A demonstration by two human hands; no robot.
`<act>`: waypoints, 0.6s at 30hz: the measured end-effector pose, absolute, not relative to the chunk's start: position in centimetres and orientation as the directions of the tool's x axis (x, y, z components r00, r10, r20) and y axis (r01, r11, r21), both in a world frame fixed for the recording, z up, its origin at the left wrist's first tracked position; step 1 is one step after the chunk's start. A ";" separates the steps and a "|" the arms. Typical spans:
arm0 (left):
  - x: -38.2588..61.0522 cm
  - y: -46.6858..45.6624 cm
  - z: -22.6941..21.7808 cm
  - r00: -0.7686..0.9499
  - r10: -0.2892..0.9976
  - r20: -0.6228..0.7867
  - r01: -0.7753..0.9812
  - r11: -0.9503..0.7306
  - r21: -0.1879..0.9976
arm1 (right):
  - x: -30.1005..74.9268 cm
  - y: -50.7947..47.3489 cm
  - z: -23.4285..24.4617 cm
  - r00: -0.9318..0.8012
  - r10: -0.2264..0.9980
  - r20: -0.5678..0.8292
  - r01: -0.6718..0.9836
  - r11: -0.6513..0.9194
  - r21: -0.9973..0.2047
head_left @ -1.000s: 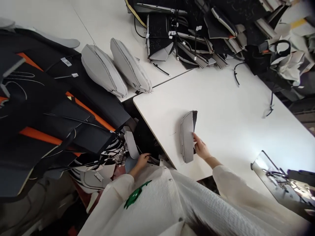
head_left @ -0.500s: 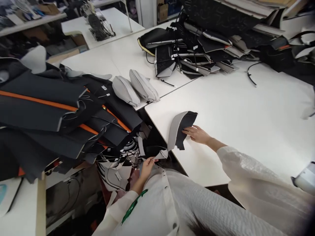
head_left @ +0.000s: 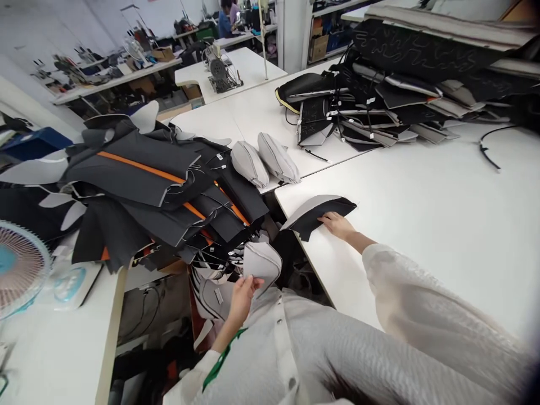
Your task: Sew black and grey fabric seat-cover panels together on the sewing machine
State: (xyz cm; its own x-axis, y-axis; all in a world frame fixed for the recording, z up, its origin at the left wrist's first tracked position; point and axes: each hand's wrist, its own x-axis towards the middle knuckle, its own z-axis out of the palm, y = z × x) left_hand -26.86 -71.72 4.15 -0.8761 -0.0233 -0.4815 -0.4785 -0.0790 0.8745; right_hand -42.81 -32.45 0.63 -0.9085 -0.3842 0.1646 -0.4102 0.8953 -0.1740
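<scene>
1. The white table (head_left: 422, 236) takes up the right side, its left edge running down toward the person's waist.
2. A pile of dark panels (head_left: 126, 180) spreads left of that edge, its right end near the table's far left corner.
3. A heap of black and grey parts (head_left: 405, 93) lies along the table's far edge, small white tags among it.
4. Two grey padded pieces (head_left: 276, 157) sit side by side just beyond the far left corner.
5. A curved grey-and-black piece (head_left: 314, 216) rests near that corner, its left tip reaching past the left edge.
6. A light grey piece (head_left: 264, 261) is held up off the table, left of the left edge.
7. The right hand (head_left: 338, 226) touches the curved piece's black face; whether its grip pinches or only presses cannot be told.
8. The left hand (head_left: 242, 293) has its grip pinched on the light grey piece's lower edge.
9. A thin black cable (head_left: 485, 151) lies near the far edge.
</scene>
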 end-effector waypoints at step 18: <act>-29.1 -74.2 11.8 -0.902 -0.277 -0.330 -0.076 -0.652 0.754 | -60.1 -42.9 17.8 -0.898 0.049 0.437 -0.422 0.187 -0.887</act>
State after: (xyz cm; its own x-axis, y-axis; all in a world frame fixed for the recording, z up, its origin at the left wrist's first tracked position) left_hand -29.12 -74.21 11.84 -0.9024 -0.2769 -0.3303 -0.0760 -0.6520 0.7544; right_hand -60.07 -42.92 17.75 -0.8981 0.0488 0.4370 -0.4216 0.1871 -0.8873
